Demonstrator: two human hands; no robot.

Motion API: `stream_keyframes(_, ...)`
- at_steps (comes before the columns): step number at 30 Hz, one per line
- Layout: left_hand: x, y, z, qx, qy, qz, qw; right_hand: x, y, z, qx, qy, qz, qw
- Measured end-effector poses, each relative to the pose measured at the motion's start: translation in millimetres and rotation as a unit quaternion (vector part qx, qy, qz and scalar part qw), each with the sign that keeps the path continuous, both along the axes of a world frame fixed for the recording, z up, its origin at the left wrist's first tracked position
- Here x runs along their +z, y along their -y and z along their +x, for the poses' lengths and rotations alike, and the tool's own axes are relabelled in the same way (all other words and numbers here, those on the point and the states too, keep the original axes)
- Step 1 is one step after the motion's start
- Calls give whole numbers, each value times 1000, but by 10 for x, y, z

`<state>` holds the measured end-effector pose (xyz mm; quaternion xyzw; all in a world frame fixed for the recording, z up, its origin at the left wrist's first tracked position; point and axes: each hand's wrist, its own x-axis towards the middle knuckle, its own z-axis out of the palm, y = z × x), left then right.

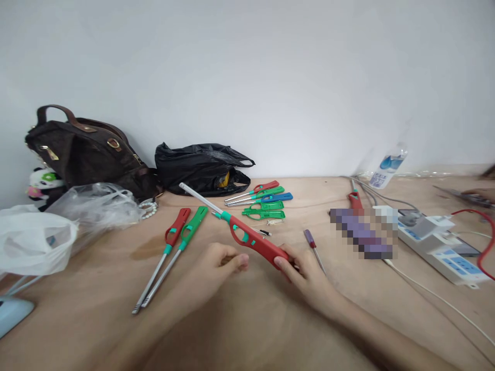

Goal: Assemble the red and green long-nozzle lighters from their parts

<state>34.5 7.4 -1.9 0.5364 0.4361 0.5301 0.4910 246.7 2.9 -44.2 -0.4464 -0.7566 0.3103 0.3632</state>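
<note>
A red gas lighter (257, 245) with a turquoise trigger and a long silver barrel is held above the table, its barrel pointing up and to the left. My right hand (303, 273) grips the lower end of its handle, thumb on top. Just left of the handle is my left hand (228, 263), its fingers curled and the thumb close to the fingertips; anything between them is too small to make out. Further left lie a red lighter (178, 226) and a green lighter (195, 226), barrels toward me. A screwdriver (309, 238) with a purple handle lies beyond my right hand.
Several lighters (273, 192), green handle shells (270, 210) and small metal parts (275, 222) lie behind. At the back are a black plastic bag (193, 165) and a dark backpack (88, 154). A power strip (441, 252) with cables and a bottle (389, 165) are right. Another person's hand (481, 195) shows far right.
</note>
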Motion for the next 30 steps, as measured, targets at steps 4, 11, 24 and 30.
stream_keyframes(4, 198, 66, 3, -40, -273, 234, 932, -42, -78, 98, -27, 146, 209, 967)
stream_keyframes(11, 102, -166, 127, -130, -436, 261, 852, -81, -99, 211, -9, 208, 379, 902)
stream_keyframes(24, -613, -160, -1, -129, -500, 396, 759, -86, -453, 422, -8, 113, 71, 991)
stream_keyframes(30, -709, -92, 62, -102, -526, 439, 721, -217, -387, 253, 26, 252, 150, 956)
